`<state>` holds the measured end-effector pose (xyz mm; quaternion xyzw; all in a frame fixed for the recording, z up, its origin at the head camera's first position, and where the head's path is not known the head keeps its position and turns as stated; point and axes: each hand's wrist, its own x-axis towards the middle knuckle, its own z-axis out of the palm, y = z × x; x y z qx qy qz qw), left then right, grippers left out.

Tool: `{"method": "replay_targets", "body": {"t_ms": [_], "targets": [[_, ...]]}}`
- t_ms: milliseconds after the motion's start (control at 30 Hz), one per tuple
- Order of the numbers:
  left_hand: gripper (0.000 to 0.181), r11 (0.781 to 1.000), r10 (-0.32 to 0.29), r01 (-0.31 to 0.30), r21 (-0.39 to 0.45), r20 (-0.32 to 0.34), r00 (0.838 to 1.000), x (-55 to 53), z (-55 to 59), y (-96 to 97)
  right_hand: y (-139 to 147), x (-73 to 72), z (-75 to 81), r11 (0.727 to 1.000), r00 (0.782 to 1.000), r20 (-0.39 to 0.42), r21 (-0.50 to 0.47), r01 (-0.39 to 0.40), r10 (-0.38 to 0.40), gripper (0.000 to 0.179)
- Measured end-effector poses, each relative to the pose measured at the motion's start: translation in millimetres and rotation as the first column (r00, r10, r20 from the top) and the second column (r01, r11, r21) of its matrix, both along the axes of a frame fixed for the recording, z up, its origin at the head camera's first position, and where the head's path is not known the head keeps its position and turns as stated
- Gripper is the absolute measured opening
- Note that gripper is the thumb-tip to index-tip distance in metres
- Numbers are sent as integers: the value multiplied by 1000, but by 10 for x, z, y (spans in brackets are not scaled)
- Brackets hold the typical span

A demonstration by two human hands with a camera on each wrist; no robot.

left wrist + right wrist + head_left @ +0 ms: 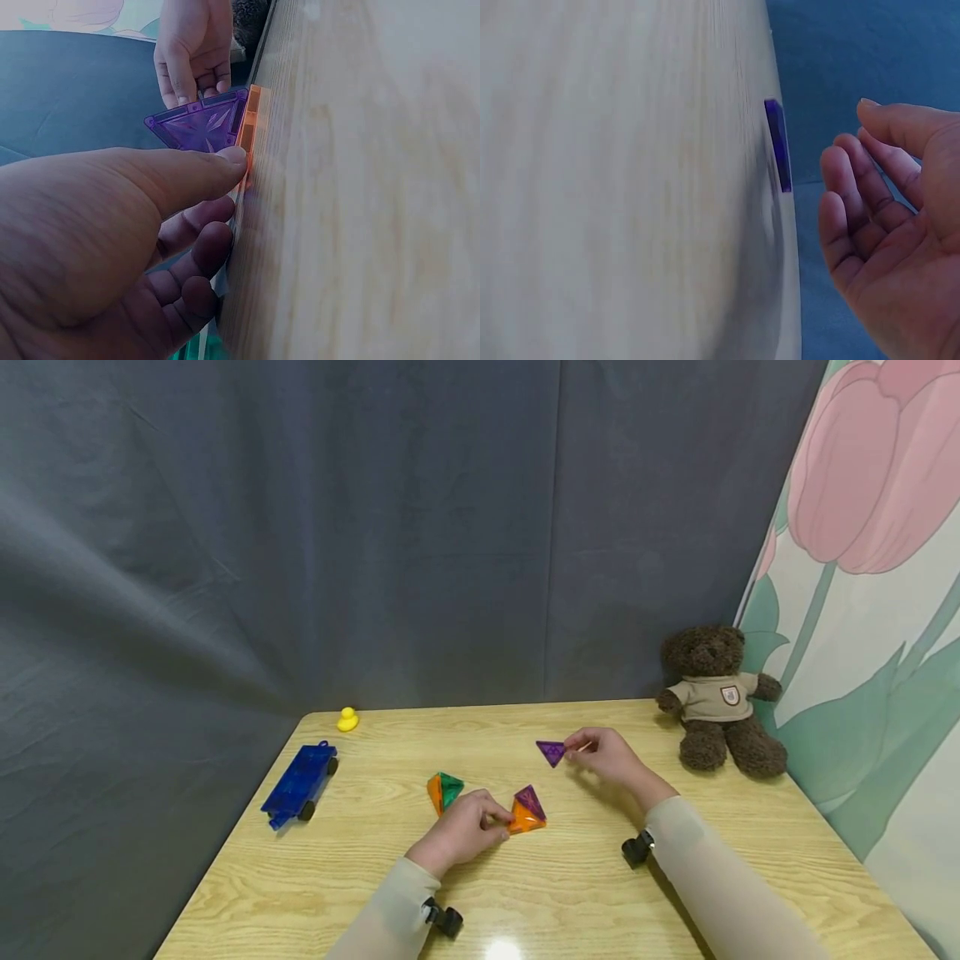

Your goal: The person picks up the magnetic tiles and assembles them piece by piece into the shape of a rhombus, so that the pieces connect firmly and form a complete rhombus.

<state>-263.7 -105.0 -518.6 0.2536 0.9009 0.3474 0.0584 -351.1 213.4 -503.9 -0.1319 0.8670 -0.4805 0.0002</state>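
My left hand (pixel 463 833) pinches the left corner of an orange magnetic tile (pixel 527 818) low on the table. A purple triangular magnetic tile (pixel 201 124) stands tilted against the orange one, joined along an edge. In the left wrist view the thumb lies over the orange edge, with the other fingers curled below it. Farther back, a second purple triangular tile (pixel 551 752) lies on the table. Beside it hovers my right hand (pixel 609 758); the right wrist view shows its loosely bent fingers (pixel 840 176) apart from that tile, with nothing in them.
Just behind the left hand is a joined orange and green tile piece (pixel 447 790). A blue wheeled toy car base (pixel 302 783) is at left, near a yellow rubber duck (pixel 348 720). A brown teddy bear (pixel 712 702) sits at the back right by the wall.
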Motion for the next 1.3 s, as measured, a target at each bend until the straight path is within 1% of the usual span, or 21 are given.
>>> {"method": "replay_targets", "body": {"t_ms": [133, 300, 400, 533, 733, 867, 1200, 1300], "targets": [[20, 1000, -2, 2, -5, -6, 1000, 9, 2, 2, 14, -98, 12, 999, 1000, -24, 50, 16, -15, 19], [20, 1000, -3, 3, -12, -10, 1000, 9, -15, 0, -6, -175, 15, 998, 999, 6, 57, 32, -32, 26], [20, 1000, -5, 5, -13, -7, 1000, 8, -19, -4, -19, -214, 5, 997, 999, 24, 70, 29, -31, 32], [20, 1000, -9, 9, -10, -4, 1000, -2, -30, -14, -28, -267, -5, 997, 999, 44, 78, 25, -28, 36], [21, 1000, 0, 0, -6, 11, 1000, -22, -47, -20, -34, -318, 0, 998, 997, 72, 69, 10, -15, 38], [20, 1000, 3, -3, 2, 20, 1000, -18, -41, -23, -33, -346, -5, 995, 997, 78, 96, 15, -23, 40], [20, 1000, -6, 5, 7, 10, 1000, -9, -42, -29, -98, -409, -54, 988, 997, 79, 156, 10, -23, 48], [20, 1000, -3, 3, 6, 9, 1000, -13, -47, -24, -128, -419, -67, 984, 996, 82, 179, 24, -39, 50]]}}
